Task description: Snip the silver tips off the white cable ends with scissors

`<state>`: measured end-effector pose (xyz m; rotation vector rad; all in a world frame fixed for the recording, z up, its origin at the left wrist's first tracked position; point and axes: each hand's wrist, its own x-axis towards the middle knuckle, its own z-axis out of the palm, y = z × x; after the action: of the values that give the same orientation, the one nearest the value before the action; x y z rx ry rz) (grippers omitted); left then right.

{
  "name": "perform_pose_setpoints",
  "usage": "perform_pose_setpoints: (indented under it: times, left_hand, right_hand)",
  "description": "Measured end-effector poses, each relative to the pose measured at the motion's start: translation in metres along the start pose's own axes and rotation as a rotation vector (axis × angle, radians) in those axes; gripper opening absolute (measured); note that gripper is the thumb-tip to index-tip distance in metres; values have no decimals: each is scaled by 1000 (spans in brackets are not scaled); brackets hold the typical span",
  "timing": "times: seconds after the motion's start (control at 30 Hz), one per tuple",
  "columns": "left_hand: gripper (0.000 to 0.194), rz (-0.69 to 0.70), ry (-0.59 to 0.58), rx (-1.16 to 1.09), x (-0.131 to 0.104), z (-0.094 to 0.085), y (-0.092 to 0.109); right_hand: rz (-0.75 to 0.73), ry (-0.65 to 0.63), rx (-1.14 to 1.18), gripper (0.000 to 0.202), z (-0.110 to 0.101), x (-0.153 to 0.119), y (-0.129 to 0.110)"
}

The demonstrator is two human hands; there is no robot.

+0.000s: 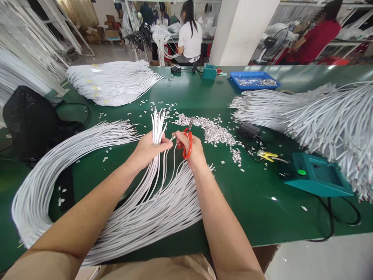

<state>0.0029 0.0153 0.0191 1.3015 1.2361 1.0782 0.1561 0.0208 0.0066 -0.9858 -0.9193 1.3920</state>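
A bunch of white cables (157, 126) stands upright in my left hand (151, 147), whose fingers are wrapped round it below the cut ends. My right hand (192, 149) holds red-handled scissors (187, 144), their blades pointing up and away from me. Its thumb and forefinger also meet at the tip of a single white cable (174, 155), close to my left thumb. Below both hands a thick bundle of white cables (163, 210) lies across the table and curves round to the left. Small silvery-white scraps (215, 130) lie heaped just beyond the scissors.
More white cable bundles lie at back left (107, 83) and at right (320, 105). A blue tray (255, 88), a teal device (320, 175), yellow-handled pliers (268, 156) and a black bag (29, 120) rest on the green table (233, 217). Other people sit beyond it.
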Motion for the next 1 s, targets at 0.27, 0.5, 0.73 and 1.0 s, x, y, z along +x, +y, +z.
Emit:
perform_pose_setpoints:
  times: [0.27, 0.5, 0.73, 1.0]
  left_hand:
    - [32, -14, -5, -30, 0, -1, -4]
    - [38, -150, -29, -162, -4, 0, 7]
    - [33, -127, -92, -200, -4, 2, 2]
    - [28, -24, -38, -12, 0, 5, 2]
  right_hand:
    - [-60, 26, -297, 19, -3, 1, 1]
    - [-250, 283, -482, 22, -11, 5, 4]
    - [-190, 92, -210, 29, -4, -3, -12]
    - [-73, 54, -113, 34, -4, -4, -12]
